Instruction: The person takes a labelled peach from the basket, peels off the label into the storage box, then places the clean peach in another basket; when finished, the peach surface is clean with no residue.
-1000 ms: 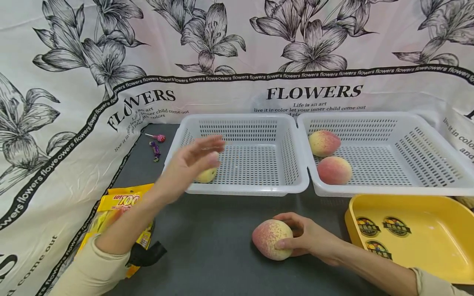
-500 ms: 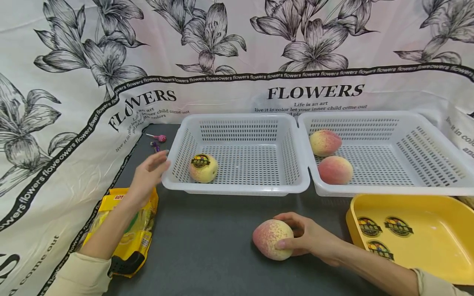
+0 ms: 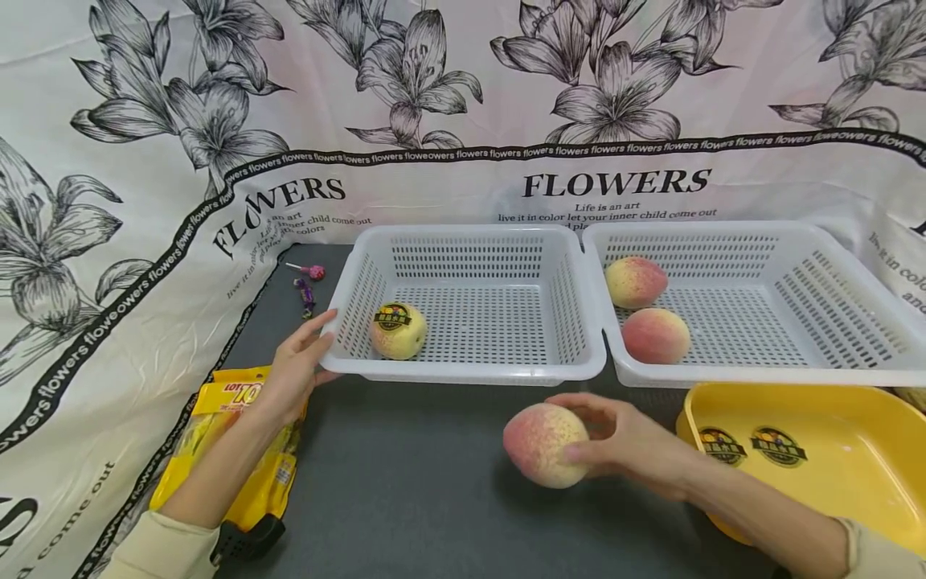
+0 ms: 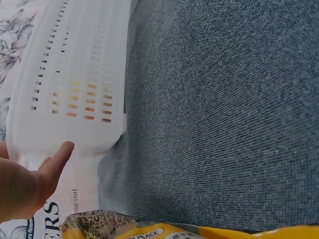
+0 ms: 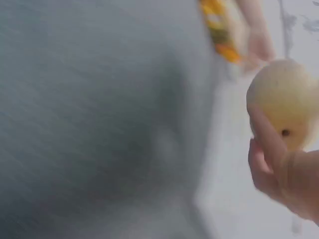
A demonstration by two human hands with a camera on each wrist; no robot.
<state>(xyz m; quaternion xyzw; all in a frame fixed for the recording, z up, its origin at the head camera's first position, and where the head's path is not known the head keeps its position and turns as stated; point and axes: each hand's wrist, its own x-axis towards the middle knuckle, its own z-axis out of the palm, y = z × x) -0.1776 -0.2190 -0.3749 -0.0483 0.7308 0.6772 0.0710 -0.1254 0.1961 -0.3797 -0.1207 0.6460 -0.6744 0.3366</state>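
Observation:
My right hand (image 3: 637,442) grips a peach (image 3: 546,445) over the dark tabletop, with a shadow below it. In the right wrist view the fingers wrap the pale side of the peach (image 5: 284,99), near its small dark stem hollow. At the left white basket (image 3: 463,371), my left hand (image 3: 297,362) has its fingertips right at the front left corner. The left wrist view shows the thumb of that left hand (image 4: 35,181) straight beside the basket's end wall. A peach (image 3: 398,331) with a black sticker lies inside this basket.
Another white basket (image 3: 767,375) stands to the right, holding two peaches (image 3: 655,335). In front of it sits a yellow tray (image 3: 846,450) with black stickers. A yellow candy bag (image 3: 260,474) lies beneath my left forearm. Two lollipops (image 3: 313,272) lie at the back left.
My left hand has gone from above the left basket to its front left corner, uncovering the stickered peach. My right hand has raised its peach off the table, slightly right.

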